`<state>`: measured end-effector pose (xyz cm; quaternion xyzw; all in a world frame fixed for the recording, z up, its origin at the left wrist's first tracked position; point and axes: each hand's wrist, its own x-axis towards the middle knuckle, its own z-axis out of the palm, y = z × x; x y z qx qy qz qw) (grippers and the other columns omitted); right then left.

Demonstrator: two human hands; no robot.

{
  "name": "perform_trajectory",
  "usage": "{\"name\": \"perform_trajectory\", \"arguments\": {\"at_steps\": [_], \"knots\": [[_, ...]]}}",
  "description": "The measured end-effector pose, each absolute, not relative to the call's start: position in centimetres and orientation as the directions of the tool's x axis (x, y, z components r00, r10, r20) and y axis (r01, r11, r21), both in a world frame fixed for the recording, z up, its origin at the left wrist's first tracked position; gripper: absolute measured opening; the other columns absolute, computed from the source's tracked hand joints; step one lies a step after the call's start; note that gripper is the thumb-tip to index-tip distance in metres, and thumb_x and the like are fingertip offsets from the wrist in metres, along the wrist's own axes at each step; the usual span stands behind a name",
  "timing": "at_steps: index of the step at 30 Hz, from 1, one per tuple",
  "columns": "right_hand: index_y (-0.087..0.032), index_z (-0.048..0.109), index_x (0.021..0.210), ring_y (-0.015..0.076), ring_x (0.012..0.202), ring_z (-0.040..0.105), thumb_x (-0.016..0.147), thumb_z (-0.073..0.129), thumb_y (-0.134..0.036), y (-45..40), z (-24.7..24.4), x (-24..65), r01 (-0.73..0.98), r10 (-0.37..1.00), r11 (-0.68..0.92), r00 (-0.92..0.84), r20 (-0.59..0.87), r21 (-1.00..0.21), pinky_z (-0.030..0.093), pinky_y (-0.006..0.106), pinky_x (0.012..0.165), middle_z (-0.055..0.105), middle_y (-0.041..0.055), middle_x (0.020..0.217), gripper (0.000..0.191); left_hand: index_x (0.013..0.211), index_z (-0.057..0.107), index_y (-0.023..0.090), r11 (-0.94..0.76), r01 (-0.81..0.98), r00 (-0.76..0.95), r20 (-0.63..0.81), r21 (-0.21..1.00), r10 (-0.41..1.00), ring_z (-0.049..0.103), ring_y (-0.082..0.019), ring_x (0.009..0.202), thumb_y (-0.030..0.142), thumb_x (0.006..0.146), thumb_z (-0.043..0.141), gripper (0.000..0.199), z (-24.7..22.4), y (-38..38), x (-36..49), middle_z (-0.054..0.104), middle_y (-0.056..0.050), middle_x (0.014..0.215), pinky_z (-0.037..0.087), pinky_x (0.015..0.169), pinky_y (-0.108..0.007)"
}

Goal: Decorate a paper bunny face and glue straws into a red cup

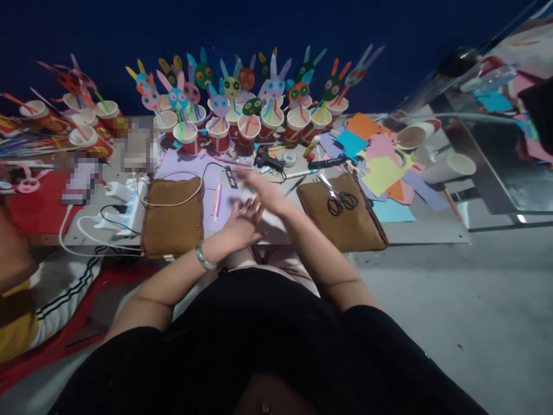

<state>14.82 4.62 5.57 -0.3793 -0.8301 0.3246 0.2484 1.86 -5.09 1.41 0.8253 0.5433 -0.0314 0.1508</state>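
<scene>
My left hand [245, 223], with a bracelet on its wrist, is raised over the table's front edge, fingers apart and nothing seen in them. Close beside it, my right hand [268, 195] stretches out its fingers, slightly blurred; whether the two hands touch I cannot tell. Left of them, thin orange and purple paper strips [216, 203] lie on a lilac sheet [209, 193]. Just beyond the right hand rest a black glue gun [268, 159] and a small dark utility knife [231, 177]. Black-handled scissors [341, 202] lie on the right brown cushion [360, 230].
Paper cups [218, 135] holding paper rabbit heads on sticks line the back. Coloured paper [382, 164] is piled at right, near a tipped cup [417, 135]. A white power strip [133, 204] with cables sits beside the left brown cushion [171, 222]. Another person's arm [15, 248] is at far left.
</scene>
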Motion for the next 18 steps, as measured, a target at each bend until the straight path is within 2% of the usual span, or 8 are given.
{"name": "perform_trajectory", "arguments": {"at_steps": [2,4,6,9,11,13,15,18], "knots": [[-0.027,0.063,0.138,0.0223,0.127,0.059,0.098,0.046,-0.060,2.5,4.8,12.0,0.224,0.468,0.582,-0.878,0.097,-0.782,0.044,0.039,0.110,0.068,0.0051,0.136,0.054,0.148,0.049,0.017,-0.290,0.923,0.346,-0.212,0.254,0.914,0.037,-0.032,0.152,0.048,0.100,0.049,0.058,0.8,-6.4,2.6,0.050,-0.013,0.157,0.029,0.127,-0.050],[-0.025,0.058,0.144,0.0219,0.130,0.058,0.101,0.042,-0.059,2.3,3.8,11.5,0.026,0.167,0.514,-0.983,0.071,-0.857,0.044,0.038,0.110,0.064,0.0061,0.143,0.057,0.147,0.051,0.018,-0.290,0.927,0.342,-0.221,0.238,0.913,0.041,-0.032,0.150,0.052,0.100,0.049,0.059,0.4,-7.3,2.9,0.054,-0.014,0.153,0.035,0.123,-0.049],[-0.021,0.058,0.143,0.0252,0.132,0.056,0.102,0.038,-0.057,4.1,2.7,13.7,0.122,0.373,0.516,-0.923,0.094,-0.848,0.043,0.043,0.111,0.062,0.0107,0.144,0.058,0.151,0.046,0.011,-0.292,0.934,0.330,-0.185,0.204,0.926,0.037,-0.037,0.151,0.053,0.099,0.050,0.067,0.3,-7.7,2.9,0.047,-0.020,0.157,0.030,0.124,-0.056],[-0.023,0.056,0.141,0.0337,0.142,0.039,0.099,0.049,-0.054,8.5,1.2,21.2,0.595,0.876,0.481,-0.363,0.318,-0.644,0.026,0.061,0.118,0.055,0.0163,0.147,0.053,0.154,0.038,0.002,-0.336,0.929,0.353,-0.104,0.155,0.930,0.029,-0.040,0.154,0.053,0.100,0.049,0.076,0.2,-7.7,2.9,0.034,-0.026,0.163,0.020,0.126,-0.064],[-0.016,0.050,0.145,0.0409,0.145,0.028,0.095,0.055,-0.047,10.4,0.5,27.1,0.819,0.879,0.279,-0.008,0.477,-0.502,0.018,0.074,0.113,0.046,0.0187,0.149,0.059,0.155,0.037,0.000,-0.362,0.920,0.378,-0.102,0.148,0.920,0.030,-0.040,0.154,0.054,0.101,0.046,0.077,-0.1,-7.5,3.0,0.033,-0.026,0.164,0.019,0.126,-0.064],[-0.011,0.054,0.139,0.0447,0.139,0.035,0.089,0.062,-0.039,10.3,0.1,32.0,0.880,0.823,0.085,0.203,0.531,-0.468,0.024,0.070,0.110,0.042,0.0260,0.150,0.057,0.154,0.038,0.001,-0.369,0.917,0.388,-0.122,0.153,0.914,0.032,-0.040,0.153,0.054,0.101,0.045,0.076,-0.4,-7.3,3.2,0.036,-0.026,0.163,0.019,0.125,-0.064],[-0.008,0.060,0.128,0.0451,0.134,0.043,0.089,0.059,-0.034,8.3,0.0,34.9,0.899,0.797,0.082,0.199,0.570,-0.430,0.029,0.071,0.106,0.050,0.0294,0.139,0.046,0.154,0.039,0.002,-0.379,0.912,0.400,-0.126,0.159,0.908,0.033,-0.040,0.153,0.055,0.101,0.045,0.075,-0.8,-7.2,3.4,0.036,-0.026,0.162,0.019,0.125,-0.064],[-0.018,0.065,0.112,0.0384,0.120,0.059,0.099,0.046,-0.028,4.2,0.0,35.2,0.899,0.735,0.263,0.049,0.677,-0.351,0.038,0.066,0.100,0.064,0.0218,0.121,0.025,0.154,0.040,0.004,-0.403,0.899,0.424,-0.110,0.171,0.899,0.033,-0.039,0.153,0.055,0.101,0.044,0.074,-1.2,-7.0,3.8,0.037,-0.025,0.162,0.018,0.126,-0.063]]}}
